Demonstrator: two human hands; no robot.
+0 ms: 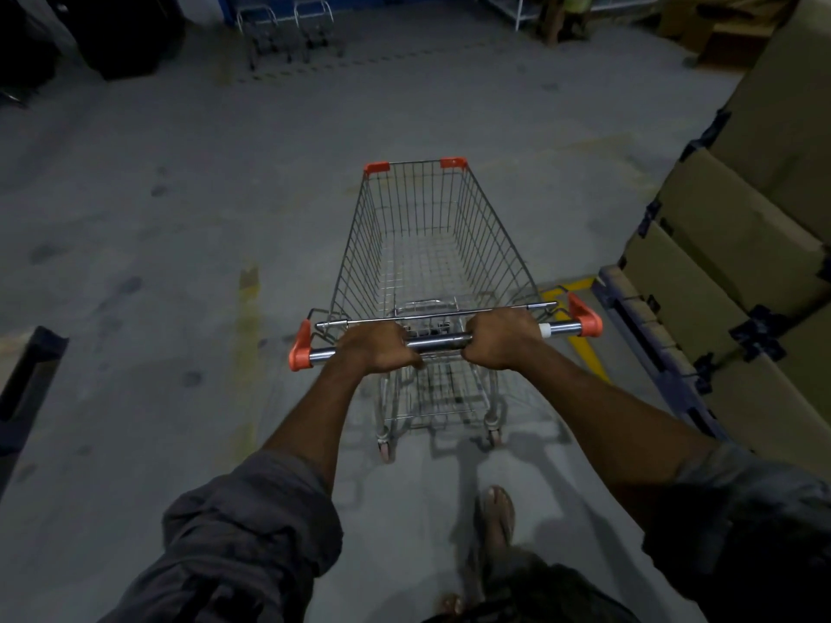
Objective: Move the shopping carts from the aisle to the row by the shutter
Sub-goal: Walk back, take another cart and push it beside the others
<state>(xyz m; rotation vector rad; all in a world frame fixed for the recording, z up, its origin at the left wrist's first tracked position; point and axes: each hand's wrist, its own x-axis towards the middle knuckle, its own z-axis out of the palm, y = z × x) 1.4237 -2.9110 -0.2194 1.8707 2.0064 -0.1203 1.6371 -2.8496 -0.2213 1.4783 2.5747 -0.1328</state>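
Note:
An empty wire shopping cart (431, 236) with orange corner caps stands on the grey floor right in front of me, pointing away. Both hands grip its chrome handle bar (438, 343): my left hand (380, 348) towards the left end, my right hand (503, 337) towards the right end. Far ahead at the top, two more carts (288, 31) stand side by side against a blue wall. My sandalled foot (497, 514) shows below the cart.
Stacked cardboard boxes (742, 245) on a dark pallet line the right side, close to the cart. A yellow floor line (580, 335) runs under the cart's right end. A dark frame (27, 388) juts in at the left edge. Dark bins (121, 33) stand at the top left.

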